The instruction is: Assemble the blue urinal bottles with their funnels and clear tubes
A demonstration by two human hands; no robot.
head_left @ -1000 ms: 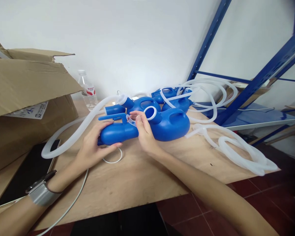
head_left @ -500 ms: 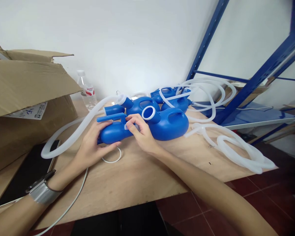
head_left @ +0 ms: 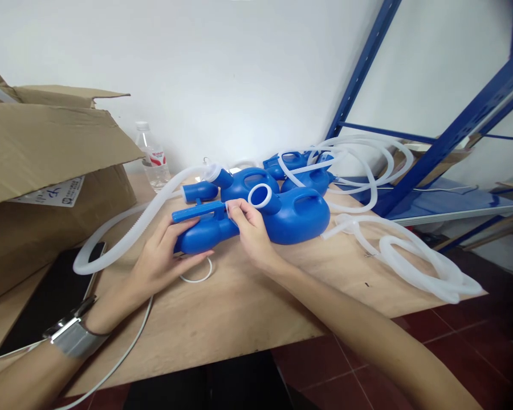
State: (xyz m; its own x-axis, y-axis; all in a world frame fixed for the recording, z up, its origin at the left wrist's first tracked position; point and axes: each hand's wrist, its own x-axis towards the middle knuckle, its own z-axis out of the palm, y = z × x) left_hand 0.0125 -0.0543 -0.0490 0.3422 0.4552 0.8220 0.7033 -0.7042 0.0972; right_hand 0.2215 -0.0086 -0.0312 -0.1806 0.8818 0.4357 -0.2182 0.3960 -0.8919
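My left hand (head_left: 162, 256) is wrapped around the left end of a blue plastic urinal bottle (head_left: 200, 236) with a straight handle bar on top. The bottle lies on its side just above or on the table; which one I cannot tell. Closed over its right end is my right hand (head_left: 253, 233), thumb and fingertips pinched by the handle's base. What they pinch is mostly hidden. Right beside that hand stands another blue urinal bottle (head_left: 301, 219) with a round, white-rimmed mouth. Behind them, a third blue bottle (head_left: 252, 185) has a clear corrugated hose (head_left: 137, 239) leading from its mouth.
An open cardboard box (head_left: 55, 154) stands at left, by a water bottle (head_left: 156, 162) and a black tablet (head_left: 51, 302). More blue bottles (head_left: 308, 179) and coiled translucent hoses (head_left: 427, 267) lie at right, near a blue metal shelf (head_left: 444, 202). A white cable (head_left: 128, 353) crosses the front.
The held bottle has rolled, so its handle slants differently and sits lower at the left. My right hand has shifted slightly right, and its fingertips now cover the whitish piece seen earlier.
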